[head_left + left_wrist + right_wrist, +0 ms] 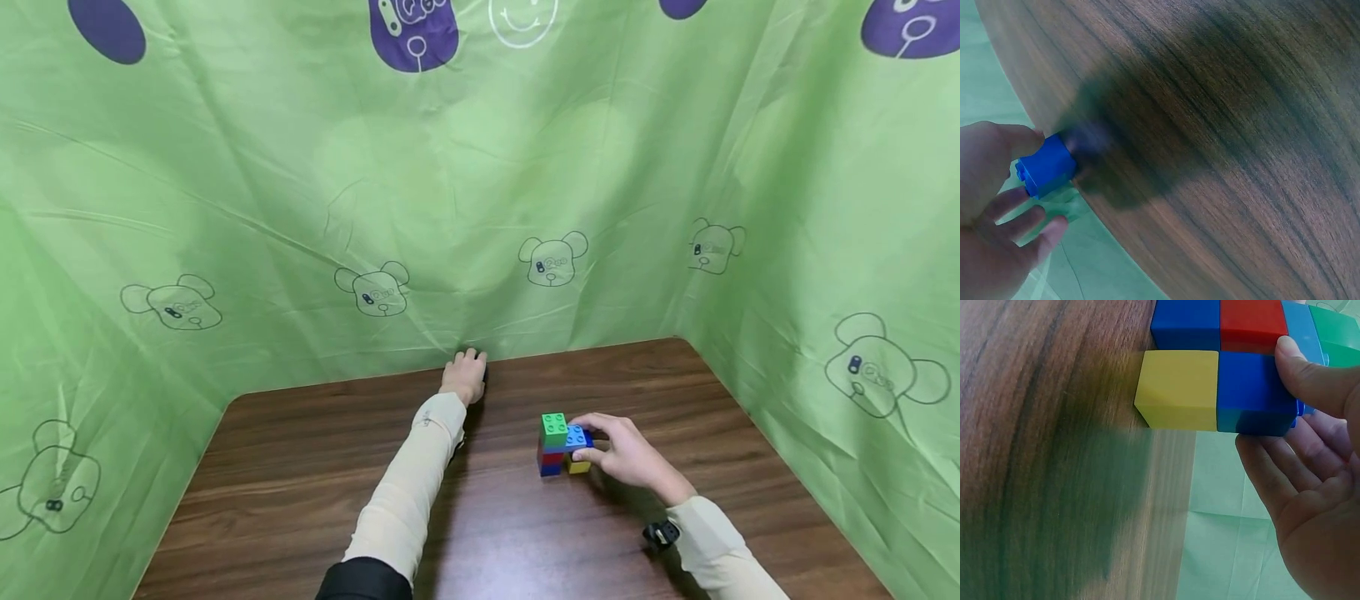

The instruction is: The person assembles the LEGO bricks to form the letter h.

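At the table's back edge, my left hand (463, 379) pinches a blue building brick (1050, 165) between thumb and fingers. The left wrist view shows this brick touching or just above the wood. My right hand (626, 450) grips a dark blue brick (1254, 390) by its sides, thumb on one face. That brick sits on a yellow brick (1179, 390). Beside them stands a column: a blue brick (1185, 325) at the bottom, then a red brick (1252, 325), a light blue brick (1300, 328) and a green brick (554, 429) on top. Fingers partly hide the light blue piece.
The brown wooden table (300, 483) has rounded back corners. A green cloth (465, 208) with printed mouse faces hangs behind it and along both sides. A dark wrist device (661, 534) sits at my right sleeve.
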`<action>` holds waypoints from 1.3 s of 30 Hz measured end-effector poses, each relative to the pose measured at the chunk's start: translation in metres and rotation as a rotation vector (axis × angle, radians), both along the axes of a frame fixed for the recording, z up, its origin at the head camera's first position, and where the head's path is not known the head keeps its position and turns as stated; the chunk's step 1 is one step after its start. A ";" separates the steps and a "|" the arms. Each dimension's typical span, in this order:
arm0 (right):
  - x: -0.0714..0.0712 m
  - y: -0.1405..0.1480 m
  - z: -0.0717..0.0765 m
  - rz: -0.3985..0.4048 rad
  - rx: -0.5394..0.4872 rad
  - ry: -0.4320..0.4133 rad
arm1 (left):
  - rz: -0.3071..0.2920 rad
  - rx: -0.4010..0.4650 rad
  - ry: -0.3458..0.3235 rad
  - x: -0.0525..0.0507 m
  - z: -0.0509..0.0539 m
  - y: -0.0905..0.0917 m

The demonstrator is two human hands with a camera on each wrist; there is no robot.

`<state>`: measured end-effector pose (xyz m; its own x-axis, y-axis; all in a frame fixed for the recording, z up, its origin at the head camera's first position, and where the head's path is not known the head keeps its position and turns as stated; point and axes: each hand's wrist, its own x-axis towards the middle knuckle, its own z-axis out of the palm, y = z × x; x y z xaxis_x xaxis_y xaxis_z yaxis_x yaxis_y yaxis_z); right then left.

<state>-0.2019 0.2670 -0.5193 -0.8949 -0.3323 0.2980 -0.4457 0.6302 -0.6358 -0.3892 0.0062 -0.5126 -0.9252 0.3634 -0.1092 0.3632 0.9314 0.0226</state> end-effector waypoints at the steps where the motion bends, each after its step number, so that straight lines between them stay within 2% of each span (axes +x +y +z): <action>1: 0.000 0.000 0.000 -0.001 -0.001 0.001 | -0.005 0.002 0.006 0.000 0.000 0.000; 7: -0.001 0.001 -0.002 0.002 -0.009 0.010 | -0.011 0.041 0.057 -0.001 -0.004 0.001; 11: -0.003 0.001 -0.002 -0.004 -0.004 0.004 | -0.005 0.073 0.056 0.000 -0.007 -0.001; 18: -0.002 0.000 0.000 -0.013 0.015 -0.017 | -0.024 0.101 0.050 0.003 -0.004 -0.007; 21: -0.001 0.000 0.001 -0.024 0.022 -0.020 | -0.036 0.105 0.055 0.003 0.001 -0.008; 26: 0.001 0.000 0.001 -0.033 0.020 -0.030 | -0.066 0.154 0.077 0.007 0.023 -0.009; 33: 0.001 0.002 0.001 -0.026 0.017 -0.005 | -0.142 0.223 0.135 0.021 0.070 0.000; 36: 0.000 0.001 0.001 -0.024 0.020 -0.008 | -0.187 0.249 0.169 0.030 0.091 0.006; 39: 0.000 0.000 0.002 -0.019 0.024 -0.005 | -0.249 0.284 0.199 0.044 0.113 0.012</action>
